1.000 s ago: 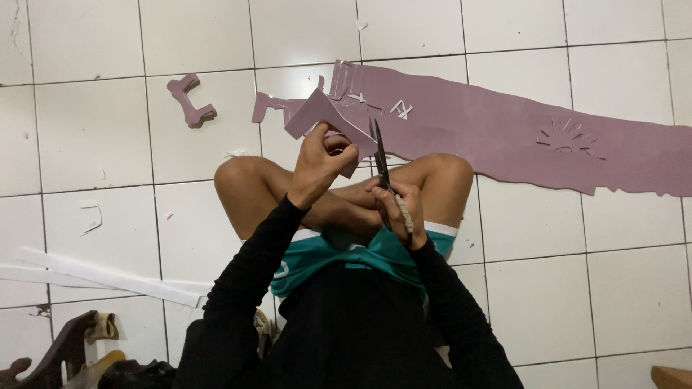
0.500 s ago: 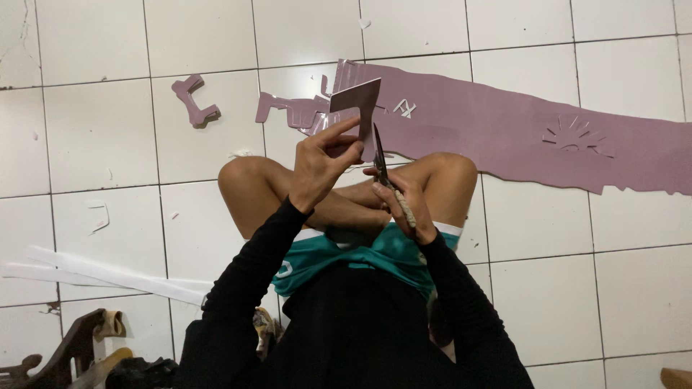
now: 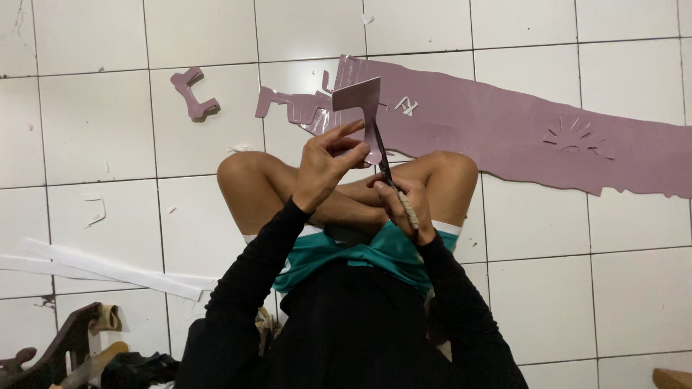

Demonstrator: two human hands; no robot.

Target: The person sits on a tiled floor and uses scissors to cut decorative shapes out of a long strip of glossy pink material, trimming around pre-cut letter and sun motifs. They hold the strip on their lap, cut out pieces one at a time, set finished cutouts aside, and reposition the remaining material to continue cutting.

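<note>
Mauve cut-out piece (image 3: 358, 101), a flat shape with a square top and a narrow stem, is held up in the air above the person's crossed knees, pinched at its lower part between the fingers (image 3: 339, 138) of the left hand (image 3: 324, 169). The right hand (image 3: 405, 205) is closed tightly round the handle of a thin dark blade (image 3: 382, 155), whose tip meets the lower edge of the piece. Both hands hang over the bare legs of the person, who sits on the white tiled floor (image 3: 94, 122). Beyond the knees a long mauve sheet (image 3: 519, 130) with shapes cut out of it lies on the floor, running toward the right edge. A small mauve offcut (image 3: 192, 92) lies well apart at the upper left, and white strips (image 3: 108, 268) lie near the left edge.
</note>
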